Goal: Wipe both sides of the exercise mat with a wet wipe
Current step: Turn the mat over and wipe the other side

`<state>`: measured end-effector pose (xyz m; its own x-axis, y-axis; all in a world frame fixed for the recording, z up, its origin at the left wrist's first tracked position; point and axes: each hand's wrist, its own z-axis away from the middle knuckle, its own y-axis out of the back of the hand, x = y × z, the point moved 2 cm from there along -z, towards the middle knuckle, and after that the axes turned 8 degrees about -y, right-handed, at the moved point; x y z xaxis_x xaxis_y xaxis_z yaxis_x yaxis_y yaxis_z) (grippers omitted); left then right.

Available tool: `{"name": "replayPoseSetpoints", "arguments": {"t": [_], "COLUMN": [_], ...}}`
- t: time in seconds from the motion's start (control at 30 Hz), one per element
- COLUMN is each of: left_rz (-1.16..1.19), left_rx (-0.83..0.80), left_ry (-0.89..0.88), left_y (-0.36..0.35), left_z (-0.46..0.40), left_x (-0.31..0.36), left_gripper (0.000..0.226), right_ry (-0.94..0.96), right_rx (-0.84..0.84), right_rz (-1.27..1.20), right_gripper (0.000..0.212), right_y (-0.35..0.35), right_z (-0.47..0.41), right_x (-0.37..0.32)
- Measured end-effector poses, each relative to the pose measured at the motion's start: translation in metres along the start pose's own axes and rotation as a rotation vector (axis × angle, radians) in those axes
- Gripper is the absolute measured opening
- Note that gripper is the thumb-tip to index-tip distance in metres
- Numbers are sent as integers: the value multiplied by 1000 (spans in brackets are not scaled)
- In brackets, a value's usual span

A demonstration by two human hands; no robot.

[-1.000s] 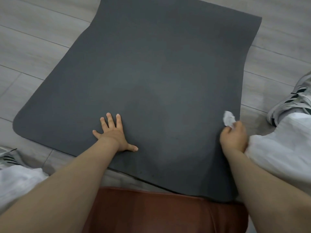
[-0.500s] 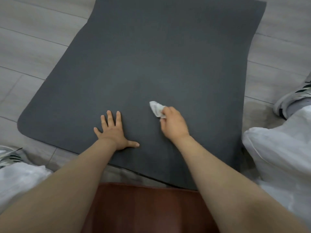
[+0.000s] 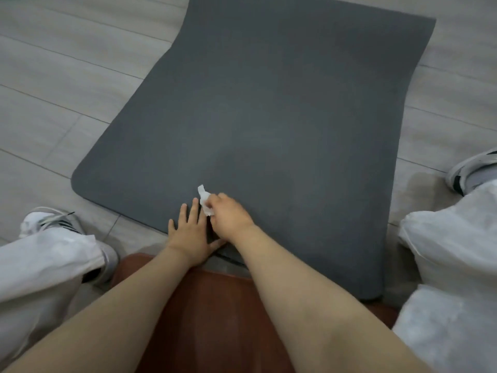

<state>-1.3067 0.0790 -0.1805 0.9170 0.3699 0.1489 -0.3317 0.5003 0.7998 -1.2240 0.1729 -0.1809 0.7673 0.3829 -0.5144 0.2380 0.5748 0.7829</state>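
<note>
1. The exercise mat (image 3: 269, 117) is lying flat on the grey plank floor (image 3: 53, 76), dark grey side up, stretching away from the person.
2. Far left, a white sneaker (image 3: 51, 220) is poking out from a pale trouser leg (image 3: 40, 265).
3. The left hand (image 3: 189, 232) is pressing flat on the mat's near edge, fingers straight and spread.
4. Just beside it, the right hand (image 3: 228, 215) is pinching a crumpled white wet wipe (image 3: 205, 201) against the mat, pretty much touching the left fingers.
5. Far right, the other sneaker (image 3: 468, 170) is sitting on the floor past the mat.
</note>
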Motion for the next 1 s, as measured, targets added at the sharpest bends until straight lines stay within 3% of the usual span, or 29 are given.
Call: {"name": "replayPoseSetpoints", "arguments": {"t": [0.07,0.13,0.27,0.33,0.37,0.43,0.5,0.67,0.77,0.83,1.0], "left_rz": [32,58,62,47,50,69,83,167,164,135,117], "left_rx": [-14,-35,-33,-15,-9,-1,-8,18,23,25,54], "left_ry": [-3,-18,-25,-18,-21,-30,-39,-54,-41,-29,-31], "left_y": [-5,-4,-5,-8,-9,-10,-9,-12,-13,-14,-18], "left_z": [11,15,15,14,14,13,14,13,12,12,11], "left_x": [-6,-10,-8,-7,-7,-8,-10,-15,-16,-15,-14], "left_gripper": [109,116,122,122,122,122,122,120,117,116,117], "right_ry": [37,-73,-606,-869,-915,-860,-667,-17,20,-117,-825], "right_rx": [-10,124,444,544,566,590,535,-51,-41,89,481], "right_rz": [83,-8,-124,-181,-194,-196,-180,-49,37,-61,-98], "right_gripper": [31,33,23,20,21,28,36,20,26,34,18], "right_y": [3,30,95,112,112,103,82,2,11,41,105], "right_z": [12,29,87,108,106,83,46,-15,-7,13,112], "right_x": [-2,40,176,211,213,191,139,-12,-18,31,195]}}
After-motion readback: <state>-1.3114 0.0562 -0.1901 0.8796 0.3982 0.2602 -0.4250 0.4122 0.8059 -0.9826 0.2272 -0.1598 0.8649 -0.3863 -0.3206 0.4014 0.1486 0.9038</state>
